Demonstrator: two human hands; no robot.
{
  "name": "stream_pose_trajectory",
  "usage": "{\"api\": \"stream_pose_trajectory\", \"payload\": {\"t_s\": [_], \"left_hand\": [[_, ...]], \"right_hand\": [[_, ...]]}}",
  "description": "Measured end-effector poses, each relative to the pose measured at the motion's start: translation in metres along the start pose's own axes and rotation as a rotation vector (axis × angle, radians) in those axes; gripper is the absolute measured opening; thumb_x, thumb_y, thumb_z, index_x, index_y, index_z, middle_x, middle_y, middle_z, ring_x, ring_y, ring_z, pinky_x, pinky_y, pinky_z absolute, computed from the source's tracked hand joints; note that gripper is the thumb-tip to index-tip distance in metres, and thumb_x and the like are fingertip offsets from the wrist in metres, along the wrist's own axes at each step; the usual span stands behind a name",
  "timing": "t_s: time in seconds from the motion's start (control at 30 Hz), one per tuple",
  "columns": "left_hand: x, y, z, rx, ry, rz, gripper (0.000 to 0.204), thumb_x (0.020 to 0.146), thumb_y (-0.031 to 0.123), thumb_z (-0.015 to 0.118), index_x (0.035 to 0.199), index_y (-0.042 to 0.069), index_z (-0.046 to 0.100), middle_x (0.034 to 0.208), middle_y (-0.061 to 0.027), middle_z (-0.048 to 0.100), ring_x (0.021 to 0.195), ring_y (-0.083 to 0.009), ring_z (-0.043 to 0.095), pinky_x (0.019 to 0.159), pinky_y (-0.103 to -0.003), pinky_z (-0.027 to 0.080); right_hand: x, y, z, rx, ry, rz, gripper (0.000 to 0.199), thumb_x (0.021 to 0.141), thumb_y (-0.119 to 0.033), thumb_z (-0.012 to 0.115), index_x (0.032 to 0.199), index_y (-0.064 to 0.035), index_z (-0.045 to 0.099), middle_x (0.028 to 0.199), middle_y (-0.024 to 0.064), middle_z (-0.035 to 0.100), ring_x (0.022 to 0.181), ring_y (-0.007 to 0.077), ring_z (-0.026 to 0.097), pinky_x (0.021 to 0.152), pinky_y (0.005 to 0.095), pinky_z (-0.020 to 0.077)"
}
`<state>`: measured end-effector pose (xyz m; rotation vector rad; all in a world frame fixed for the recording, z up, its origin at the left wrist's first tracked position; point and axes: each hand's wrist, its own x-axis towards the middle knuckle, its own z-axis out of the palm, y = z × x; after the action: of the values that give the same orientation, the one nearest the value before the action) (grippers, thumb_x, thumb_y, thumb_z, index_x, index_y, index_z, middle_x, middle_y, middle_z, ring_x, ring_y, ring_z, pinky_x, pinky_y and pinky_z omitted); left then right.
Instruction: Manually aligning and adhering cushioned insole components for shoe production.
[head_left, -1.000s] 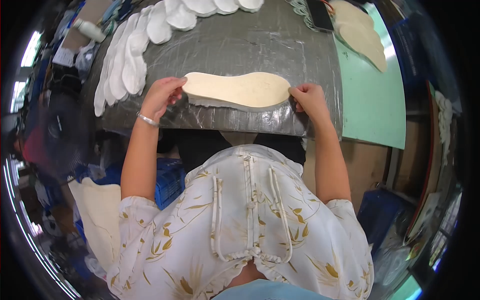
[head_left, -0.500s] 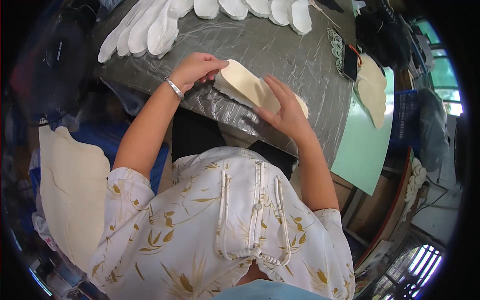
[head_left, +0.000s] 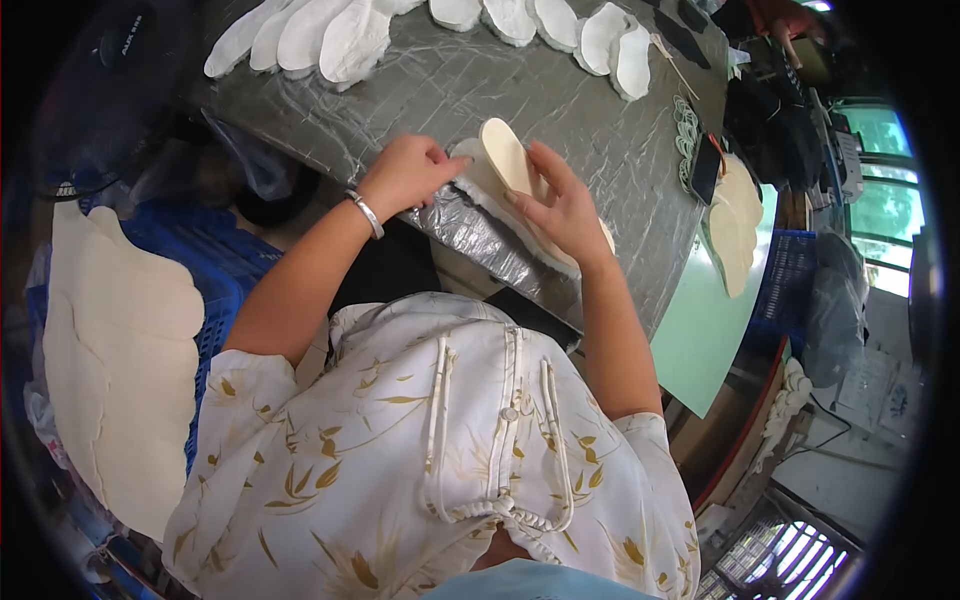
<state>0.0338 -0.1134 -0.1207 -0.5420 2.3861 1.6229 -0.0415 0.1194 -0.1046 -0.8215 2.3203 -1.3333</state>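
Observation:
A cream insole (head_left: pixel 503 152) stands tilted up, its lower part in my right hand (head_left: pixel 562 205), the thumb in front and the fingers behind. Beneath it lies a white fleece-edged insole (head_left: pixel 482 182) along the table's near edge. My left hand (head_left: pixel 408 175) is closed at the left end of this fleecy insole, thumb and fingers pinching its rim. My right palm hides part of both pieces.
Several white fleecy insoles (head_left: pixel 355 45) line the back of the plastic-covered table (head_left: pixel 400 110). At right are a phone (head_left: pixel 706 168), a cord coil (head_left: pixel 686 140) and cream pieces (head_left: pixel 735 225) on a green board (head_left: pixel 690 345). More cream sheets (head_left: pixel 120 360) rest over a blue crate (head_left: pixel 215 290) at left.
The cream insole was lying flat over the fleecy one; now my right hand has tilted it up and away. My left hand has moved from the cream insole's end to the fleecy insole's rim.

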Motion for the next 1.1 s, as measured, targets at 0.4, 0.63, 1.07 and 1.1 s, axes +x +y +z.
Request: {"api": "stream_pose_trajectory", "payload": {"t_s": [0.4, 0.63, 1.07, 1.1], "left_hand": [[-0.003, -0.016, 0.021, -0.354, 0.112, -0.15, 0.047, 0.085, 0.025, 0.07, 0.113, -0.008, 0.051, 0.078, -0.012, 0.068, 0.051, -0.0152, 0.062, 0.041, -0.027, 0.048], [-0.002, -0.017, 0.019, -0.495, -0.076, -0.239, 0.031, 0.09, 0.023, 0.066, 0.106, -0.003, 0.061, 0.084, -0.0089, 0.068, 0.053, -0.0108, 0.061, 0.043, -0.021, 0.046], [0.009, -0.021, 0.01, -0.497, -0.066, -0.208, 0.024, 0.09, 0.017, 0.065, 0.103, -0.002, 0.061, 0.091, -0.0092, 0.069, 0.055, -0.011, 0.063, 0.042, -0.02, 0.048], [0.01, -0.021, 0.01, -0.493, -0.066, -0.205, 0.024, 0.09, 0.017, 0.065, 0.103, -0.002, 0.061, 0.091, -0.0093, 0.069, 0.055, -0.0111, 0.063, 0.043, -0.02, 0.048]], "right_hand": [[0.0, 0.002, 0.003, 0.017, -0.011, 0.002, 0.075, 0.078, -0.016, 0.078, 0.141, 0.0026, 0.042, 0.138, 0.0193, 0.052, 0.129, 0.0277, 0.049, 0.109, 0.037, 0.0378], [-0.002, 0.006, 0.004, 0.053, -0.01, 0.011, 0.074, 0.08, -0.012, 0.077, 0.143, 0.0028, 0.04, 0.141, 0.019, 0.049, 0.132, 0.0278, 0.046, 0.111, 0.0377, 0.0357], [0.001, 0.01, 0.016, -0.027, 0.021, -0.021, 0.071, 0.078, -0.021, 0.08, 0.137, 0.0014, 0.047, 0.131, 0.0192, 0.058, 0.124, 0.0288, 0.054, 0.105, 0.0359, 0.0402], [0.001, 0.008, 0.016, -0.022, 0.02, -0.022, 0.071, 0.078, -0.021, 0.08, 0.137, 0.0012, 0.047, 0.131, 0.0192, 0.058, 0.124, 0.0288, 0.054, 0.105, 0.036, 0.0402]]}}
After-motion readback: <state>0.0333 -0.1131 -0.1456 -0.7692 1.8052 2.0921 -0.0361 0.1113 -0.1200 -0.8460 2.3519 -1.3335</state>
